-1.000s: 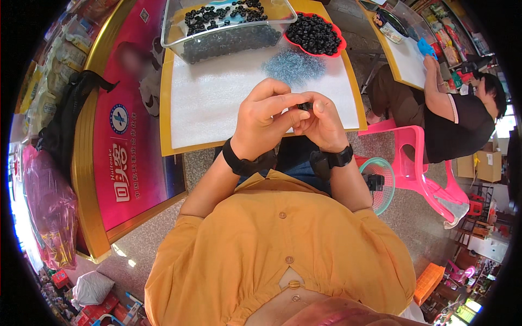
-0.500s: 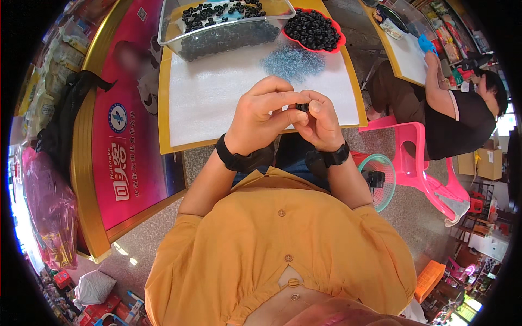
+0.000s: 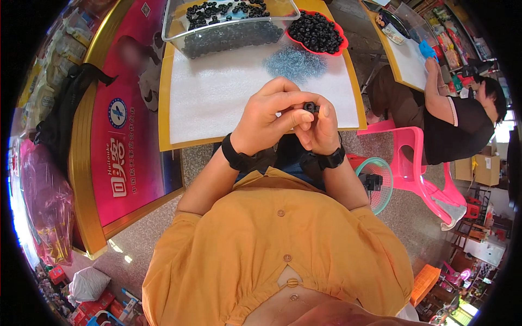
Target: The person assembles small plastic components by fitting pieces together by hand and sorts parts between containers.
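Observation:
A small black ring-shaped part (image 3: 310,107) is pinched between my two hands, its round opening facing up. My left hand (image 3: 270,114) closes on it from the left with thumb and forefinger. From the other side the fingers of my right hand (image 3: 321,129) grip the same part. Both hands are above the near edge of a white-topped table (image 3: 212,103). Beyond them lies a heap of tiny bluish pieces (image 3: 293,64). A red scalloped dish (image 3: 343,42) full of black parts and a clear plastic bin (image 3: 231,41) with similar black parts stand at the back.
On the left a gold-edged pink panel (image 3: 130,168) runs alongside the table. A pink plastic chair (image 3: 408,146) and a green mesh basket (image 3: 385,201) stand at the right. Beyond the chair, a person (image 3: 462,125) sits at another table (image 3: 409,64).
The black part has turned so its round opening shows, and it has shifted slightly right. My fingers have re-formed around it. The seated person's hand stays near the blue object.

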`<state>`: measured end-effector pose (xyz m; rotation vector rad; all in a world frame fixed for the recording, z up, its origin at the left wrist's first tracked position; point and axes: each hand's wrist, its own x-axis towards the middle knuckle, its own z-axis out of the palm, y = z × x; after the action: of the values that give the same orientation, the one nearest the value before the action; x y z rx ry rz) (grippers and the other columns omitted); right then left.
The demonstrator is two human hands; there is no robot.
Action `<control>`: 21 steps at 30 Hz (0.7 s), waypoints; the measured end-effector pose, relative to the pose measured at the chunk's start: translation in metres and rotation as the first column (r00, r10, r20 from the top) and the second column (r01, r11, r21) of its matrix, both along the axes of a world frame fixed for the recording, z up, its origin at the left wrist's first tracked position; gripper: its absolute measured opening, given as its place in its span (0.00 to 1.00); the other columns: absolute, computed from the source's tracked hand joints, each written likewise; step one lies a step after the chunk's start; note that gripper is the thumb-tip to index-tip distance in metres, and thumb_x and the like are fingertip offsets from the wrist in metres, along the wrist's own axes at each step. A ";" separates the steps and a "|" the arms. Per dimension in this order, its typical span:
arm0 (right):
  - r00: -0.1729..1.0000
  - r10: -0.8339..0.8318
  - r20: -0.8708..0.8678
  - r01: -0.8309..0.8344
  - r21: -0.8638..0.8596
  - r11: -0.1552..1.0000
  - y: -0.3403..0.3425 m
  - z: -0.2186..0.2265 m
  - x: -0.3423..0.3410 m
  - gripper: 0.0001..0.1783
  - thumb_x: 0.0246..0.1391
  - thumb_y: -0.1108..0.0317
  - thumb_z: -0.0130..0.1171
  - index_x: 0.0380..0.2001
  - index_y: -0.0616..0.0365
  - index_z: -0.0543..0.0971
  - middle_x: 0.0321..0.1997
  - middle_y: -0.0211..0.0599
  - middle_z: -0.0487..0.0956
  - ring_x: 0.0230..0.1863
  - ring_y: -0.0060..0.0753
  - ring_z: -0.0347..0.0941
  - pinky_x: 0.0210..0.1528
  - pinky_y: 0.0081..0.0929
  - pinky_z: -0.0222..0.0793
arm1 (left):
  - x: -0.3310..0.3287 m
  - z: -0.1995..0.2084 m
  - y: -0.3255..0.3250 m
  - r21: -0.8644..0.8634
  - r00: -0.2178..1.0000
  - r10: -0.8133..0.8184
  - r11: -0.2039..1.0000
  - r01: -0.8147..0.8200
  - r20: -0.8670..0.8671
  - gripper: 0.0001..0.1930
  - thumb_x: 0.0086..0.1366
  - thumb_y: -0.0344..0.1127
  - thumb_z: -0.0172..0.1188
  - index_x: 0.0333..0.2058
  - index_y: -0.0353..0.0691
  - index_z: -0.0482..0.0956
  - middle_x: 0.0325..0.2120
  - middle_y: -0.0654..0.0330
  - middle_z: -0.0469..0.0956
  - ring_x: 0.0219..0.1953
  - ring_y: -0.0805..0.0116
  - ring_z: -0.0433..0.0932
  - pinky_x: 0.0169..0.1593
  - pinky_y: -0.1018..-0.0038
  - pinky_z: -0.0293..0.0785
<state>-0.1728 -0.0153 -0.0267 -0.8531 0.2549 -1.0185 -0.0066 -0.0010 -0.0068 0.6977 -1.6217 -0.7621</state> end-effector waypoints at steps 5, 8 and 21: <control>1.000 0.015 -0.020 -0.017 -0.089 0.996 -0.001 -0.003 -0.003 0.27 0.60 0.49 0.61 0.42 0.68 0.74 0.24 0.35 0.74 0.12 0.23 0.67 0.11 0.17 0.64 | 0.000 0.005 0.002 -0.073 0.999 -0.009 0.997 0.012 0.045 0.14 0.59 0.29 0.67 0.45 0.36 0.83 0.33 0.60 0.73 0.33 0.71 0.73 0.38 0.77 0.70; 1.000 -0.016 0.010 0.017 -0.066 0.998 0.000 -0.005 0.000 0.22 0.60 0.53 0.61 0.38 0.66 0.74 0.22 0.34 0.73 0.11 0.21 0.65 0.10 0.16 0.61 | -0.002 -0.001 0.000 -0.128 1.000 -0.001 0.992 0.004 0.022 0.14 0.59 0.30 0.67 0.45 0.36 0.83 0.33 0.61 0.73 0.32 0.72 0.72 0.37 0.78 0.69; 0.996 -0.083 0.016 0.083 0.014 0.996 0.011 0.017 0.011 0.15 0.62 0.61 0.56 0.34 0.65 0.74 0.20 0.33 0.72 0.10 0.20 0.62 0.09 0.16 0.54 | 0.002 -0.005 -0.005 -0.112 0.997 -0.061 0.992 0.056 -0.044 0.13 0.61 0.31 0.66 0.44 0.35 0.82 0.33 0.61 0.73 0.33 0.72 0.72 0.37 0.79 0.69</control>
<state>-0.1618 -0.0041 -0.0098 -0.8270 0.2843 -1.0999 -0.0044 -0.0056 -0.0117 0.5507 -1.6342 -0.7197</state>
